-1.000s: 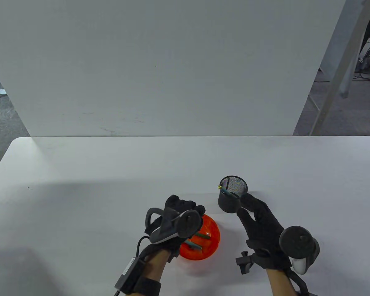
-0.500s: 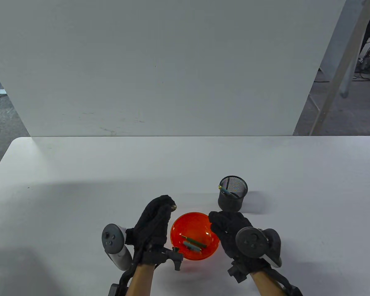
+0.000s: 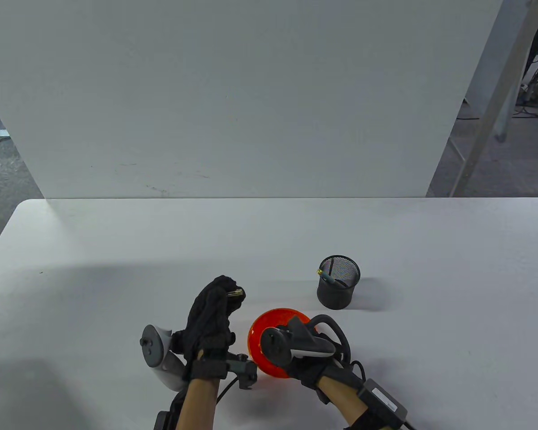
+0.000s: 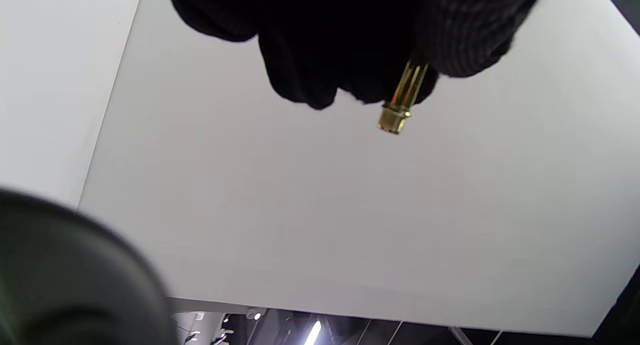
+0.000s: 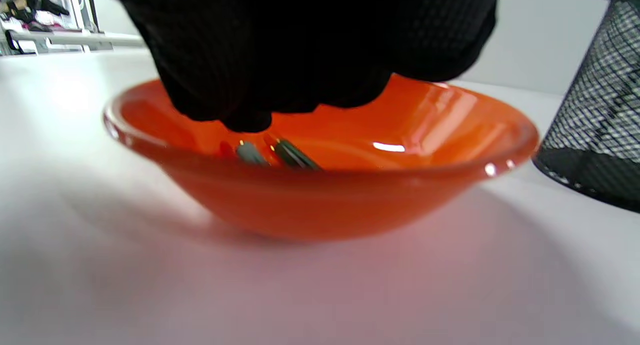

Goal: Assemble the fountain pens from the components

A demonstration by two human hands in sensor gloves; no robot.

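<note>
Two gloved hands low on white desk [image 3: 116, 251]. Left hand [image 3: 213, 309] pinches small gold pen part [image 3: 235, 293], at nine o'clock of orange glass bowl [image 3: 262, 329]. Right hand [image 3: 302, 358] reaches into bowl over green pen pieces [image 5: 295, 157]; its grip: cannot tell. Black mesh cup [image 3: 337, 289] at one o'clock.

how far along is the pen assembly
Done: one pen seems finished, standing in the mesh cup. In hand: the left hand holds a gold piece above the table, and the right hand reaches into the orange bowl, right over the two teal parts there. Left: picking one out, joining it to the gold piece, then dealing with whatever remains in the bowl.
</note>
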